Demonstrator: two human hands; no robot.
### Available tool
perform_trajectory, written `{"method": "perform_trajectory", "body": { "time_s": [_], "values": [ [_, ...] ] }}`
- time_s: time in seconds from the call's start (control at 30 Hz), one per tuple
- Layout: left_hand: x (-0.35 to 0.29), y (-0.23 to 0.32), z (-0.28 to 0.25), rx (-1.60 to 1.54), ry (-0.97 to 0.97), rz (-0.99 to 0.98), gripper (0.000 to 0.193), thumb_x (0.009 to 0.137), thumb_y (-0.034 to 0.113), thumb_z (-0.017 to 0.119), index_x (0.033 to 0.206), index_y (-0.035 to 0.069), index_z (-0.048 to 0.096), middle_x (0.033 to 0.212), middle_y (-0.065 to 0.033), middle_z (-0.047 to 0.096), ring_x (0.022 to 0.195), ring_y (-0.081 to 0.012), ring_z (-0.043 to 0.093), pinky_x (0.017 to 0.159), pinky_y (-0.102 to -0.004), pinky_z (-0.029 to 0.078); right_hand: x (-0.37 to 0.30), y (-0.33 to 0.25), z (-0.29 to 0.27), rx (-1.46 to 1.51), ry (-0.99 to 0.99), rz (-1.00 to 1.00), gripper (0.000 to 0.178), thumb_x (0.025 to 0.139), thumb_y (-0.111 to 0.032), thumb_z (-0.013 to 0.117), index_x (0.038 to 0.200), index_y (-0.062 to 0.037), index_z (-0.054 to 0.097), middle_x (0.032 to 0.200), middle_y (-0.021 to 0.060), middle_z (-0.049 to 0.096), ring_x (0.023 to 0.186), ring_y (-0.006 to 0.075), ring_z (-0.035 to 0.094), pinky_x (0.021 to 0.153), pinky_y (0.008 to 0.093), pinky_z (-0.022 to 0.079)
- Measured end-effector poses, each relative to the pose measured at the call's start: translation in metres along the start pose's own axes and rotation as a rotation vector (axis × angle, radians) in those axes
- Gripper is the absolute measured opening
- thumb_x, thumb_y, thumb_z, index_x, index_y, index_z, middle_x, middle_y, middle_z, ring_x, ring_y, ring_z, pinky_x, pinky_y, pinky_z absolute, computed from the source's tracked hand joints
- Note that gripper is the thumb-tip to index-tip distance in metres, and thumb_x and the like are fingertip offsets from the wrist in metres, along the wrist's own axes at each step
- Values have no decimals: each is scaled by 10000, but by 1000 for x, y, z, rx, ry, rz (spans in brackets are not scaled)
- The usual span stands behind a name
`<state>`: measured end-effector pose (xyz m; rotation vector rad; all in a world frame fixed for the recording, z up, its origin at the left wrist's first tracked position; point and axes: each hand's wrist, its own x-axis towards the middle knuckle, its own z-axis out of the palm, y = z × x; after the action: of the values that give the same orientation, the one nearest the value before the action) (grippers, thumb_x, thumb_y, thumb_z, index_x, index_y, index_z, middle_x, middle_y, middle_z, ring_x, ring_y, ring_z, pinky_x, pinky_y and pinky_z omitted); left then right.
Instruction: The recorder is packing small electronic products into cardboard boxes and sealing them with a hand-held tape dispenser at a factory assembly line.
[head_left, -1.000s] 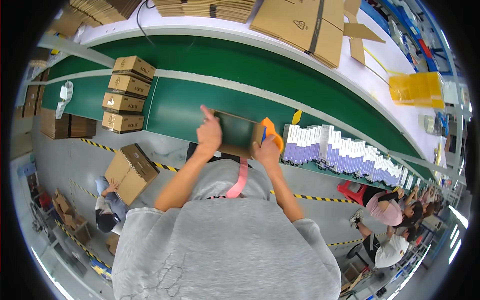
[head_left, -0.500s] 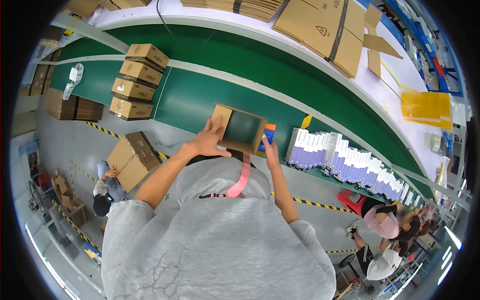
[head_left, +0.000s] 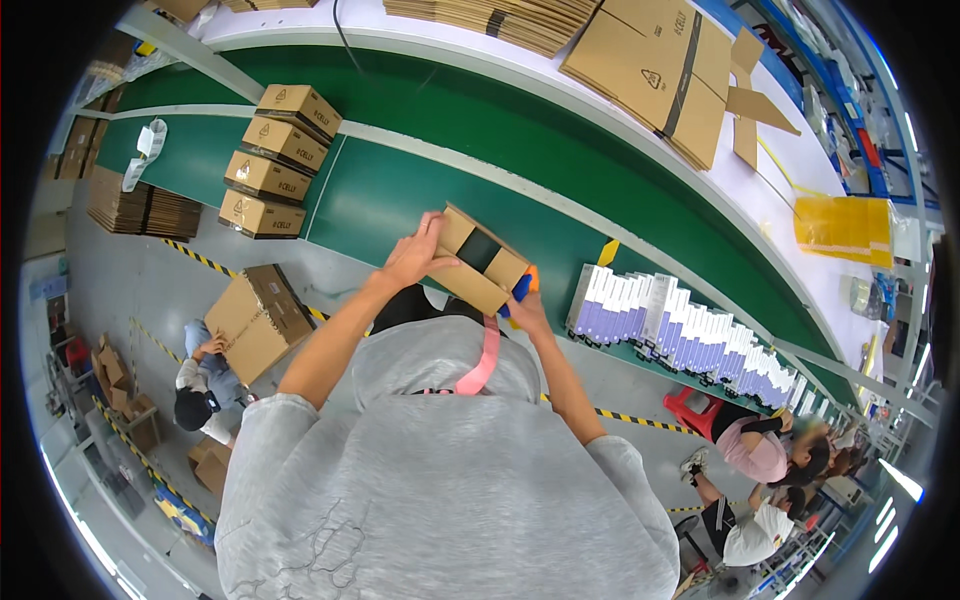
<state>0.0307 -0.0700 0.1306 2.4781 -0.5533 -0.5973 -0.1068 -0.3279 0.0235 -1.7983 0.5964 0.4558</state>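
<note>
Cardboard box (head_left: pixel 470 283) touches the loosely spread left hand (head_left: pixel 408 262).

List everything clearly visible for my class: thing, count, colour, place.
open carton: one, brown, between the hands
tool: one, orange and blue, at right hand
small boxes: four, brown, bench's left
slim boxes: many, white and purple, bench's right
paper strip: one, white, bench's left end
bench: one, green, ahead
shelf: one, white, beyond bench
flat cartons: many, brown, shelf and left
bundle: one, yellow, shelf's right
big carton: one, brown, left
co-workers: several, mixed clothing, both sides
stool: one, red, right
floor tape: several, yellow-black, both sides
shirt: one, grey, lower centre
left hand: one, bare, carton's left
right hand: one, bare, carton's right
</note>
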Motion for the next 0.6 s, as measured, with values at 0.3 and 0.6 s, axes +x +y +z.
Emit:
{"method": "perform_trajectory", "body": {
  "time_s": [0.3,0.6],
  "values": [
    [3,-59,58,-408,76,-151,878,772,474,773,1406,9,383,1294,-272,550,1187,-426,550,994,-441,453,48,-46,-67,-129,265,-230,567,947,-470,590,1190,40,536,1008,200,672,981,287,645,873,385,486],
    [5,-46,47,-620,11,120,892,834,480,724,1427,-68,346,1402,-257,477,1300,-330,482,1069,-399,394,54,-117,29,-786,212,-581,364,956,-333,586,1034,14,507,848,206,661,822,408,627,761,506,474]
  ]
}}
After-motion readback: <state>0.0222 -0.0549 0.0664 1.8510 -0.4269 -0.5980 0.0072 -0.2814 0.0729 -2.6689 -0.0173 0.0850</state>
